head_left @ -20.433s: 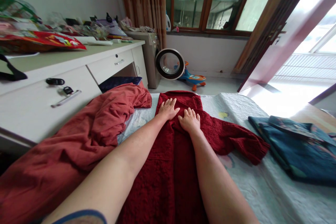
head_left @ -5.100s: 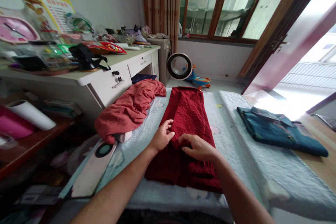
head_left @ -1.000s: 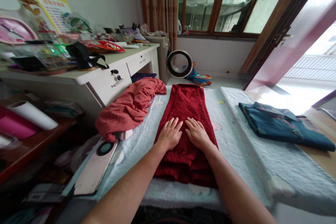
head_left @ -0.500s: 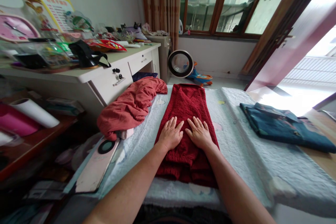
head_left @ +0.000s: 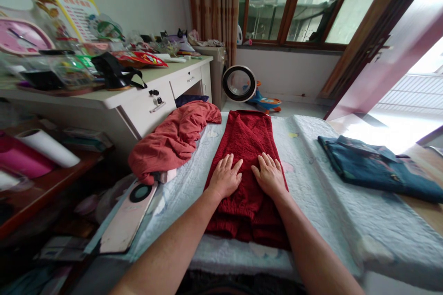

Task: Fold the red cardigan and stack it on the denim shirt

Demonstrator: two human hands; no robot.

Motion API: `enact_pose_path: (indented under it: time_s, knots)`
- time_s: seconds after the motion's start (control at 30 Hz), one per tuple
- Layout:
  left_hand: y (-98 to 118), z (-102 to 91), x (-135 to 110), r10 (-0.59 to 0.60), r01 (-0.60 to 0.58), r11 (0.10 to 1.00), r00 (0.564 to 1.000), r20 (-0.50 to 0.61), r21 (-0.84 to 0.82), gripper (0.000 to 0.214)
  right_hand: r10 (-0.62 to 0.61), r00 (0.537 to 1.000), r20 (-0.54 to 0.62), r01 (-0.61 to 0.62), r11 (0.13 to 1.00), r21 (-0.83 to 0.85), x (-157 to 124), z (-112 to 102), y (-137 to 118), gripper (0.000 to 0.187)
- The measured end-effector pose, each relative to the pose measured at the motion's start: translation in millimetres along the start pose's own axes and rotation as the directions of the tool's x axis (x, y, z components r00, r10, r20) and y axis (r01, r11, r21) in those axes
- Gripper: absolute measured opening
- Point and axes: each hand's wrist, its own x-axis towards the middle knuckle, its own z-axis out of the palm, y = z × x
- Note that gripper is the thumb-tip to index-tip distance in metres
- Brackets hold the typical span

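Observation:
A dark red knitted garment [head_left: 251,136], folded into a long shape, lies on a pale blue quilted cover [head_left: 311,184] in front of me. My left hand [head_left: 226,176] rests palm down on the garment's left half, fingers spread and pointing away. On the right half lies my right hand [head_left: 270,175], also flat with its fingers apart. Neither hand grips the cloth. Ribbed edges of the garment show below my wrists. The parts under my palms are hidden.
A crumpled coral-red cloth [head_left: 173,138] lies on the left, above a flat pale board [head_left: 126,221] with a dark ring. Folded blue jeans [head_left: 374,166] lie at the right. A cluttered desk [head_left: 138,115] stands left; an open round washer door [head_left: 238,84] is beyond.
My right hand has slid slightly to the right across the red garment, widening the gap between my hands. My left hand stays in place.

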Motion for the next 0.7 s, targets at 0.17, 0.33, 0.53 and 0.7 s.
enact_pose_path:
  time_s: [0.17,0.33,0.53,0.7]
  knots:
    - [-0.7,-2.0,-0.2,-0.001,0.001,1.0,1.0,0.026,-0.002,0.054,-0.236,0.967,-0.1,0.254,0.934,0.25,-0.5,-8.6,-11.1,0.051]
    - [-2.1,-1.3,-0.2,0.006,-0.006,1.0,0.999,0.038,-0.003,0.054,-0.301,0.946,0.121,0.266,0.933,0.244,-3.8,0.4,-18.3,0.056]
    - [-1.8,-1.4,0.1,-0.007,0.007,1.0,0.999,0.043,-0.007,0.053,-0.253,0.936,0.246,0.231,0.966,0.113,-5.6,2.6,-17.5,0.064]
    - [-1.9,-1.0,0.7,-0.006,0.006,1.0,0.999,0.034,-0.019,0.052,-0.243,0.932,0.267,0.228,0.97,0.087,-6.3,-1.5,-19.3,0.063]
